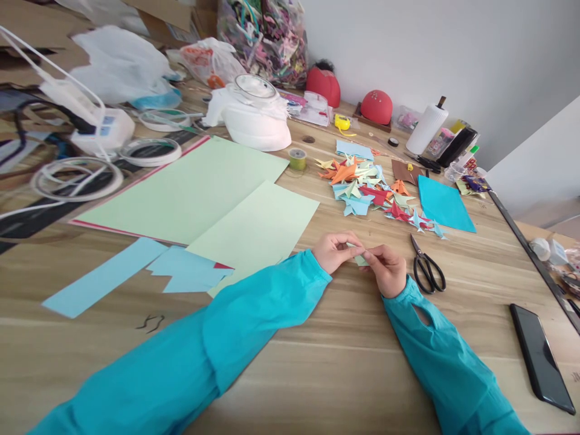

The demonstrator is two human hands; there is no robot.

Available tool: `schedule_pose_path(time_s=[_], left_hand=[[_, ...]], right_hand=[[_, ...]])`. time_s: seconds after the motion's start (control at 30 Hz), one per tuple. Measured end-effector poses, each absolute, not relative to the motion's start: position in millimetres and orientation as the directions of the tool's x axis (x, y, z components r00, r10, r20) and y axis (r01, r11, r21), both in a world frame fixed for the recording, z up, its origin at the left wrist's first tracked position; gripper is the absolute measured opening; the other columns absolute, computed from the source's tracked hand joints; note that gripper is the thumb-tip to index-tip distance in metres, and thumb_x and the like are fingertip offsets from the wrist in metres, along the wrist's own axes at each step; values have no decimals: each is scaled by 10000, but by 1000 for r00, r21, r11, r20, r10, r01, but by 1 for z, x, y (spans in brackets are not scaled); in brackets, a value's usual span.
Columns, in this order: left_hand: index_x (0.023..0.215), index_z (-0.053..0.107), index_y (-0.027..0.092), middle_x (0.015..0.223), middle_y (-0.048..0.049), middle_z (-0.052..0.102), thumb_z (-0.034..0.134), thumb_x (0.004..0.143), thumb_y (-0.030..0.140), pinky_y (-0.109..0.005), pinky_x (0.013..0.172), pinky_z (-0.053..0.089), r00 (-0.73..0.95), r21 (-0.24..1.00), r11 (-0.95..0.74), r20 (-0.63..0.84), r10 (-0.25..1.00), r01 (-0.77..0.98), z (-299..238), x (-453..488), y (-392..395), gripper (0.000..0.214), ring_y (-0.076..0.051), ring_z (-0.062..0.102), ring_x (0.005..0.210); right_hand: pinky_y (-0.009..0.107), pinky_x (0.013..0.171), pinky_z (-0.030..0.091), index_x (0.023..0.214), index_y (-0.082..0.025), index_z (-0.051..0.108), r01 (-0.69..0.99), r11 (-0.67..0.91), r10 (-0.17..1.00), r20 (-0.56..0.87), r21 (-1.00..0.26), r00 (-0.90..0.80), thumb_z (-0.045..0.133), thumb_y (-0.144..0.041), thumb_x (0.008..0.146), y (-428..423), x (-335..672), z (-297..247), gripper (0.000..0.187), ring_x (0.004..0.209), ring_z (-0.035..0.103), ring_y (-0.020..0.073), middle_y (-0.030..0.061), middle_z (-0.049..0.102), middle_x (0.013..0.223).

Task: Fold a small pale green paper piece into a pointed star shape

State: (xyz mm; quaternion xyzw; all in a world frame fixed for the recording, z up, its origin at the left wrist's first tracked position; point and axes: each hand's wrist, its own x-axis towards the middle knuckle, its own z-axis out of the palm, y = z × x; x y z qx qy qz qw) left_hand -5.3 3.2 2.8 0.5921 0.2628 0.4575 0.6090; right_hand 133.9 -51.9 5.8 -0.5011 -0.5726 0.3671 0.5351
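Observation:
Between my two hands is a small piece of light green folded paper (pixel 361 260), held just above the table. My left hand (pixel 336 251) pinches its left side with thumb and fingers. On its right side, the fingertips of my right hand (pixel 386 266) are closed on the same paper. My fingers cover much of it, so its exact shape is hidden. Beyond my hands lies a pile of folded paper cranes (pixel 362 187) in orange, blue, red and green. Black-handled scissors (pixel 426 266) rest just right of my right hand.
Large light green sheets (pixel 181 193) and blue paper strips (pixel 106 278) lie at the left. A turquoise sheet (pixel 446 202) is at the back right, a phone (pixel 541 356) near the right edge. A thread spool (pixel 298 159) and coiled white cables (pixel 75 181) are farther back.

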Motion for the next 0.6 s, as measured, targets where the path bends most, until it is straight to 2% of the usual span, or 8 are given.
schedule_pose_path(time_s=[0.13, 0.3, 0.43, 0.6], left_hand=[[652, 638, 117, 666, -25, 554, 675, 622, 327, -235, 555, 426, 441, 963, -96, 202, 875, -252, 5, -5, 2, 216, -115, 525, 633], [660, 639, 110, 691, -35, 571, 682, 612, 287, -233, 569, 421, 427, 972, -120, 199, 882, -204, 6, -5, -1, 189, -119, 531, 651], [604, 623, 112, 621, -17, 543, 684, 603, 282, -234, 546, 393, 430, 977, -146, 199, 881, -154, 5, -6, 1, 180, -105, 498, 595], [567, 604, 109, 594, -5, 527, 695, 586, 276, -236, 545, 395, 458, 976, -116, 191, 868, -186, 6, -7, 3, 191, -93, 484, 570]], right_hand=[[277, 491, 524, 738, -180, 607, 138, 199, 973, 212, -970, 87, 637, -348, 695, -53, 132, 9, 177, 516, 610, 147, 16, 655, 613], [265, 492, 514, 720, -175, 591, 153, 210, 971, 224, -966, 79, 571, -347, 756, -53, 135, 7, 177, 499, 592, 131, 10, 633, 586], [252, 464, 489, 706, -176, 573, 273, 223, 967, 248, -936, 60, 533, -341, 784, -53, 137, 4, 187, 486, 578, 133, 9, 605, 552], [247, 486, 471, 726, -182, 566, 447, 267, 947, 319, -854, 43, 499, -314, 807, -55, 135, 5, 168, 503, 575, 134, 17, 597, 565]])
